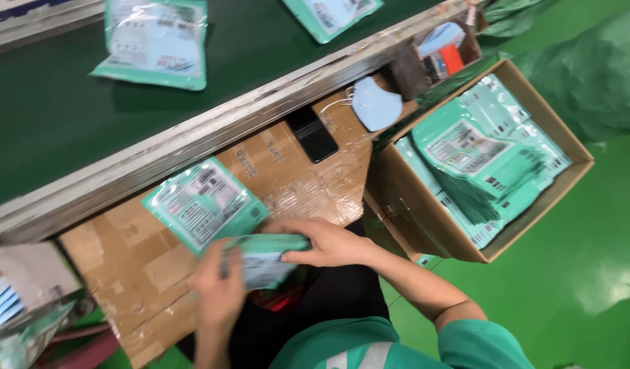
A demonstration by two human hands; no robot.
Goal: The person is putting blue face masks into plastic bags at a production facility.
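Head view:
- Left hand (218,290), right hand (326,244): fingers of both curled closed around one teal plastic sealed pouch (264,258), held over near edge of taped flat brown cardboard sheet (144,273).
- Second teal pouch (204,203) flat on sheet, just beside held one.
- Open cardboard box (424,219) of stacked teal pouches at sheet's right end.
- Green conveyor belt (48,123) along far edge.
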